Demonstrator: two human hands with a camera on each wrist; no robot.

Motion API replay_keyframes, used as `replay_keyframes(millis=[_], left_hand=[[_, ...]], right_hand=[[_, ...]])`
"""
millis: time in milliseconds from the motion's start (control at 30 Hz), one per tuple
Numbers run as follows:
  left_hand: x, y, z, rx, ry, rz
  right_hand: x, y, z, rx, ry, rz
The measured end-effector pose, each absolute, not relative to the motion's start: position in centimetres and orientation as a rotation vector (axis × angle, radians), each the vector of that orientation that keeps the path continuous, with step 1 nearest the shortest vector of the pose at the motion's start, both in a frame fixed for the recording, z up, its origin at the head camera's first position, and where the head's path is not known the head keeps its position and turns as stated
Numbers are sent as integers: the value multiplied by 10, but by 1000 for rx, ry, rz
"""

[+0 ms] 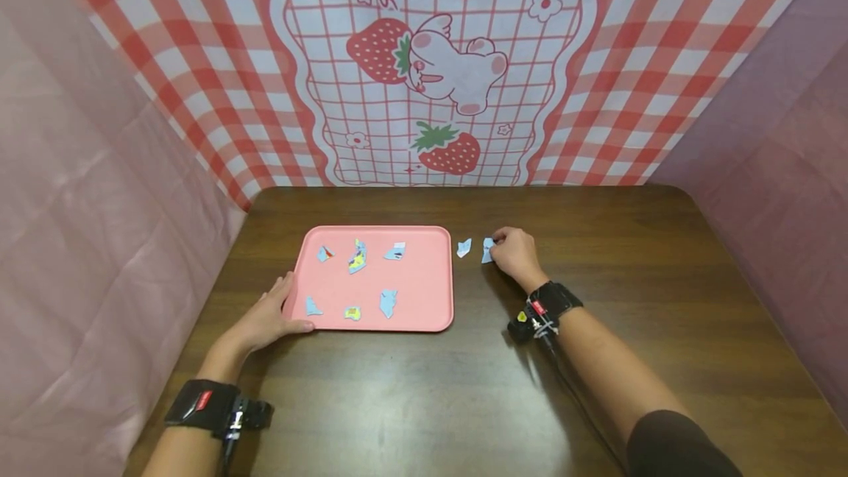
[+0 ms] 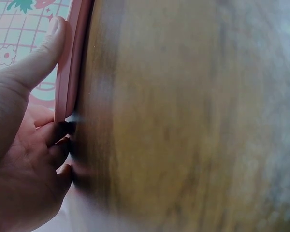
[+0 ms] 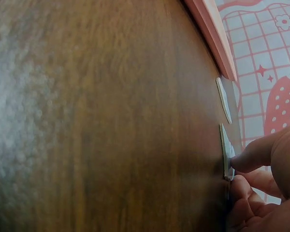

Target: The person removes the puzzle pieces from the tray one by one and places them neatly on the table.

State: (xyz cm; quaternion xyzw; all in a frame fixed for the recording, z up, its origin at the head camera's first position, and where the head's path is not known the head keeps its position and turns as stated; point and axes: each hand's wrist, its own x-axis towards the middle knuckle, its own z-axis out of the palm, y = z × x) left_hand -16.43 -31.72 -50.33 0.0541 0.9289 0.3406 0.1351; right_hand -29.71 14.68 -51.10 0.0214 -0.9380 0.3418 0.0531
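A pink tray lies on the table with several flat, irregular puzzle pieces on it, mostly light blue, some with yellow print. My left hand holds the tray's near left corner, thumb along the front rim and fingers at the left side; its thumb overlaps the rim in the left wrist view. To the right of the tray, my right hand pinches a light blue puzzle piece at the tabletop. Its fingertips cover part of that piece. Between it and the tray lies another blue-and-white piece.
The brown wooden table ends at the back against a hanging cloth with strawberries and red checks. Pink drapes hang at both sides. A cable runs from the right wrist camera along the forearm.
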Motion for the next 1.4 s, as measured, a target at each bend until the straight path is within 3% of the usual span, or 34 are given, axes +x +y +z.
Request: replay_keyframes(millis=[1133,1400], left_hand=[[-162,-316,-503,179,2687,1000],[-162,-314,-503,154,2670,994]], right_hand=[[-304,151,-510,29,-2828,1212],[-290,122,-504,158,-2715,1220]])
